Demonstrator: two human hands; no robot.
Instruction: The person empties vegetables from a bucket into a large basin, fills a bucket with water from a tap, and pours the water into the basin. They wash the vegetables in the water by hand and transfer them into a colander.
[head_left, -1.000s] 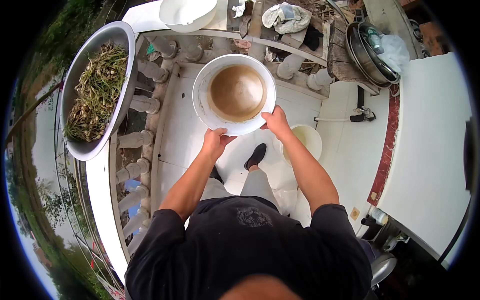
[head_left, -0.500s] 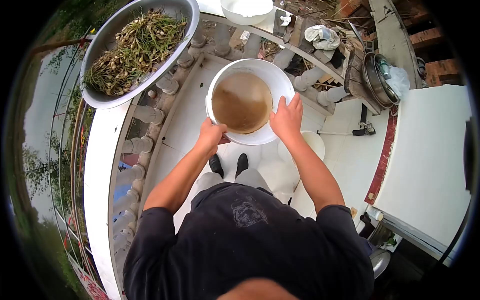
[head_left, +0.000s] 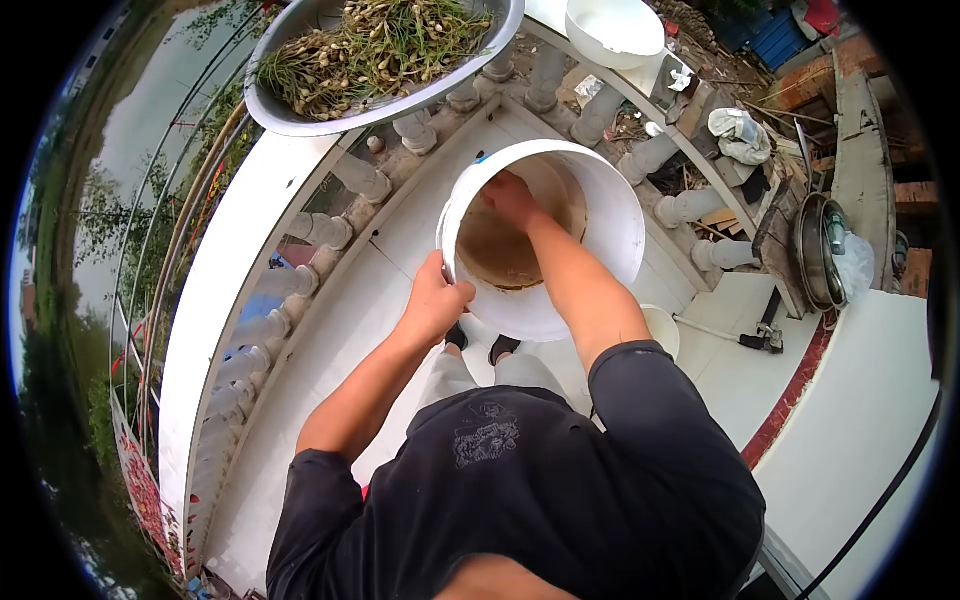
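Observation:
A white plastic bucket [head_left: 612, 225], tilted, hangs in front of me above the floor. Murky brown water [head_left: 488, 248] with dirt at its edge lies in the bottom. My left hand [head_left: 437, 300] is closed on the near left part of the rim, thumb towards the outside wall. Deep inside the bucket is my right hand [head_left: 512, 198], at the far side of the water; its fingers are bent down and mostly hidden, so I cannot see whether they hold anything.
A grey metal basin [head_left: 300, 118] of small bulbs with green stalks [head_left: 385, 50] rests on the white railing [head_left: 215, 300] at upper left. A white bowl [head_left: 615, 35] stands further right. Metal pans [head_left: 815, 250] lean at right, near a tap [head_left: 765, 338]. A pale tub [head_left: 662, 330] is behind the bucket.
My right hand has left the right side of the rim and reached into the bucket. The bucket has tipped and shifted right and down in view; my left hand still holds it.

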